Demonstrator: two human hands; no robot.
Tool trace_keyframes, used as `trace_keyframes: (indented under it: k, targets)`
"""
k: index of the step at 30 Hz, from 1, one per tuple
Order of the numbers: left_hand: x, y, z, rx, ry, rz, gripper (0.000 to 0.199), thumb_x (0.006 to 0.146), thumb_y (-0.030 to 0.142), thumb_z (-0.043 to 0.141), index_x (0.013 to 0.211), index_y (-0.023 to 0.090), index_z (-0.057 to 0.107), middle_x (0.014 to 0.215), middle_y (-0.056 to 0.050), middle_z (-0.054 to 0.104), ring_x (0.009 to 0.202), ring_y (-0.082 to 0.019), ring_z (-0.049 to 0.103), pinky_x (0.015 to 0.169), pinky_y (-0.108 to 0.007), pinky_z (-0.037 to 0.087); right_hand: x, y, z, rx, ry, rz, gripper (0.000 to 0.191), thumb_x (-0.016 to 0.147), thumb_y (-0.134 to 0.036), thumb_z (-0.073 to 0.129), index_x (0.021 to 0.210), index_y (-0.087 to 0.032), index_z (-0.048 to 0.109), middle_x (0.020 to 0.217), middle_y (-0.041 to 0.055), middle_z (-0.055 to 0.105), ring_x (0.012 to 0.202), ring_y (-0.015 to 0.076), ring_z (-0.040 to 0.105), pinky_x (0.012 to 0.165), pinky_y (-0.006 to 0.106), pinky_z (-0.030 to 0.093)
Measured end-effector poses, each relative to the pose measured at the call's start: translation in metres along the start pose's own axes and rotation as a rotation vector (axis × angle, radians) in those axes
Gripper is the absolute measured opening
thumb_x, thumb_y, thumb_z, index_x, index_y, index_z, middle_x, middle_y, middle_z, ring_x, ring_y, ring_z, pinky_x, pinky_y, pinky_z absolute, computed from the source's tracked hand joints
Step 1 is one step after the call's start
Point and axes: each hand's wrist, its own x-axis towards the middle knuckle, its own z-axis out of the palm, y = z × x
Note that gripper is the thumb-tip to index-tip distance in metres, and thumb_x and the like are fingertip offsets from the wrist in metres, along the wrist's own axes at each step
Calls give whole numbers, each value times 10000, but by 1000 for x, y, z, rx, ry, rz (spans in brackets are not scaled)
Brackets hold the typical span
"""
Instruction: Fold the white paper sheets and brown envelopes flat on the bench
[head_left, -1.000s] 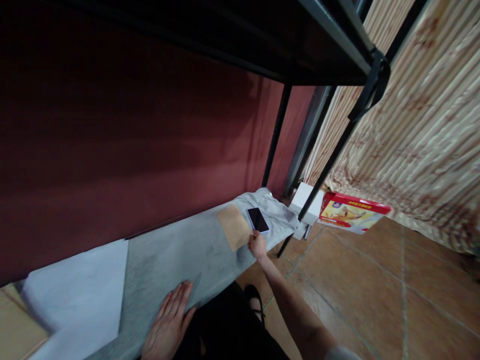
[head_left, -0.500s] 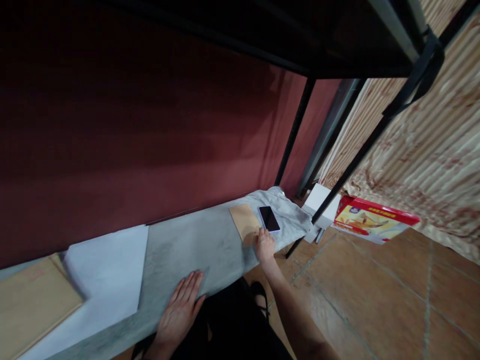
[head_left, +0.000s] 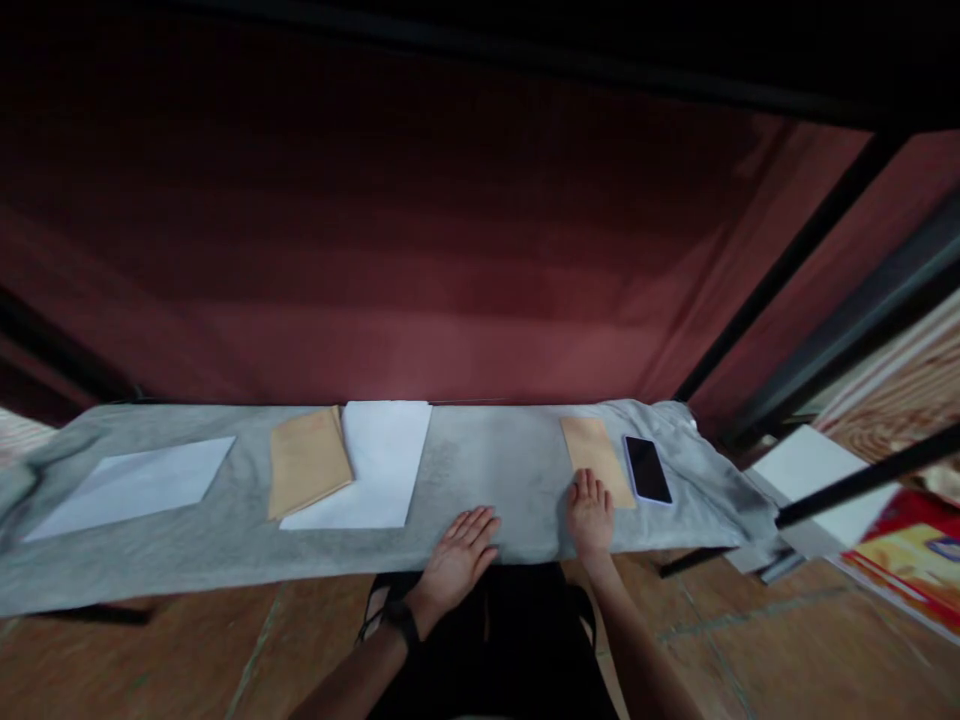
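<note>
On the cloth-covered counter (head_left: 495, 460), ahead and slightly to the right of the right hand (head_left: 590, 515): a small brown paper (head_left: 604, 455), long axis running away from the body, far end leaning left. Right hand nearer, fingers overlapping the paper's left side; left hand (head_left: 461, 550) well apart, with the paper forward and off to its right. Left hand palm down at the front edge, fingers straight, thumb spread, nothing visibly held. Right hand also palm down, fingers close together; underside hidden, so impossible to say whether pinching or merely resting. Just beside the paper, on its right, a phone (head_left: 649, 470), slanted much the same way.
</note>
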Motion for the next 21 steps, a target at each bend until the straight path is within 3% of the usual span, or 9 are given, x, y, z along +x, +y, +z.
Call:
trace_keyframes:
  k: [3, 7, 10, 16, 21]
  targets:
    - [1, -9, -6, 18, 39, -204, 463, 1014, 386, 431, 1441, 230, 523, 1531, -74, 514, 1423, -215, 461, 1163, -426, 411, -1, 1, 2, 1, 9, 4, 545, 1039, -246, 240, 1488, -43, 473, 1500, 197, 509, 1397, 328, 450, 1151, 482, 287]
    - [-5, -41, -23, 223, 150, -659, 548, 982, 348, 440, 1487, 136, 464, 1597, -171, 392, 1512, -340, 286, 1209, -582, 255, -2, 2, 3, -6, 10, -11, 551, 1029, -243, 242, 1486, -44, 476, 1497, 205, 510, 1401, 320, 450, 1153, 481, 289]
    - [-15, -62, -33, 321, 92, -888, 585, 970, 399, 442, 1453, 72, 488, 1539, -242, 450, 1456, -383, 378, 1164, -589, 304, -2, 3, 4, -23, 14, -20, 558, 1020, -245, 242, 1475, -35, 487, 1490, 209, 516, 1388, 330, 463, 1145, 489, 297]
    - [-19, -66, -47, 337, -25, -810, 418, 971, 269, 395, 1266, 76, 619, 1359, -236, 617, 1254, -340, 580, 1030, -505, 451, -2, 4, 7, -33, 34, -24, 564, 1010, -256, 246, 1461, -47, 509, 1485, 212, 520, 1368, 338, 487, 1135, 497, 307]
    - [-11, -69, -65, 245, -52, -816, 377, 977, 145, 317, 1106, 115, 670, 1009, -153, 728, 1011, -255, 683, 893, -387, 517, -3, 5, 9, -6, 50, -19, 555, 1000, -253, 278, 1465, -61, 512, 1486, 207, 521, 1368, 341, 488, 1134, 502, 312]
